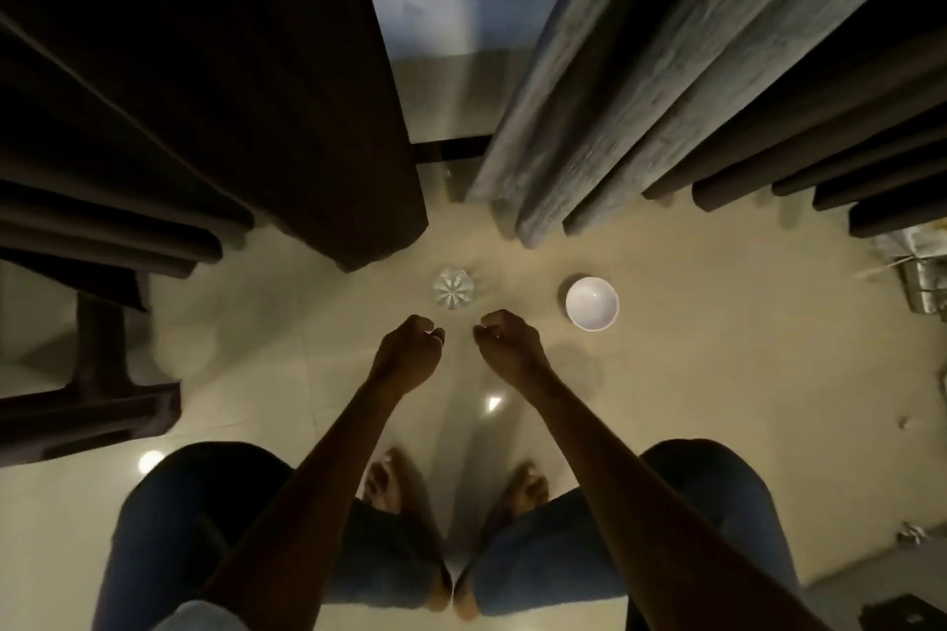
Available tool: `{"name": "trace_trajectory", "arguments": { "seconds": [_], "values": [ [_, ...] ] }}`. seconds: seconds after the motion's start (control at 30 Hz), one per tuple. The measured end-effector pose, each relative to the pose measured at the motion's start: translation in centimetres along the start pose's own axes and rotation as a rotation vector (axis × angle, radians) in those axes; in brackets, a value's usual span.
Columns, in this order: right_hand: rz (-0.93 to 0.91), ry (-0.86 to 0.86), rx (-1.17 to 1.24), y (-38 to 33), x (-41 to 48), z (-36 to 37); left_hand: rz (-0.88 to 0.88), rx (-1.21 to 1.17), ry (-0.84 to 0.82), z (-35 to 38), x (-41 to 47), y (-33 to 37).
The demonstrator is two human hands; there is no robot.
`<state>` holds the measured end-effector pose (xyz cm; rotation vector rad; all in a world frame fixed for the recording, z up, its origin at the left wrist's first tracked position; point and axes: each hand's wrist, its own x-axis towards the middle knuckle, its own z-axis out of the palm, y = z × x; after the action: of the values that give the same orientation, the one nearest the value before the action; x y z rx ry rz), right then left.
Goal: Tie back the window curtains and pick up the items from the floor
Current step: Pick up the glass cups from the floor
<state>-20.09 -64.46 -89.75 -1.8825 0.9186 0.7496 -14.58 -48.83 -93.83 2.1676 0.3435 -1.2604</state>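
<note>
Two empty hands over a glass and a bowl on the floor

The left hand [410, 354] and right hand [507, 348] hang with loosely curled fingers, holding nothing. The glass [453, 290] stands just beyond the left hand, and the bowl [592, 303] sits near the right, both on the tiles below the curtain [589, 92] hems. The glass looks light, smooth and breakable, so wrap its side wall. The bowl looks stiff, so pinch its rim.
</note>
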Motion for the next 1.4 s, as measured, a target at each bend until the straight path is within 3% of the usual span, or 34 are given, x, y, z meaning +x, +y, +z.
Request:
{"name": "trace_trajectory", "arguments": {
  "seconds": [0.4, 0.63, 0.8, 0.97, 1.17, 1.4],
  "values": [
    [-0.029, -0.018, 0.016, 3.8, 11.6, 3.7, 0.08, 0.028, 0.007, 2.7, 9.7, -0.8],
    [-0.067, -0.046, 0.047, 5.7, 16.3, 5.3, 0.012, -0.11, -0.11, 3.1, 13.7, -1.5],
    [-0.192, -0.028, 0.096, 5.0, 16.1, 6.0, 0.108, -0.227, -0.146, 3.3, 12.6, -0.7],
    [-0.156, 0.089, 0.305, 5.9, 14.0, 5.8, 0.136, -0.331, -0.018, 3.6, 10.1, 0.1],
    [-0.281, 0.354, 0.198, 4.0, 6.6, 2.7, 0.166, -0.265, 0.293, 4.9, 2.9, 2.2],
    [-0.293, 0.413, 0.18, 0.4, -2.5, -2.6, 0.18, -0.227, 0.339, 2.1, -7.5, 6.6]
  ]
}}
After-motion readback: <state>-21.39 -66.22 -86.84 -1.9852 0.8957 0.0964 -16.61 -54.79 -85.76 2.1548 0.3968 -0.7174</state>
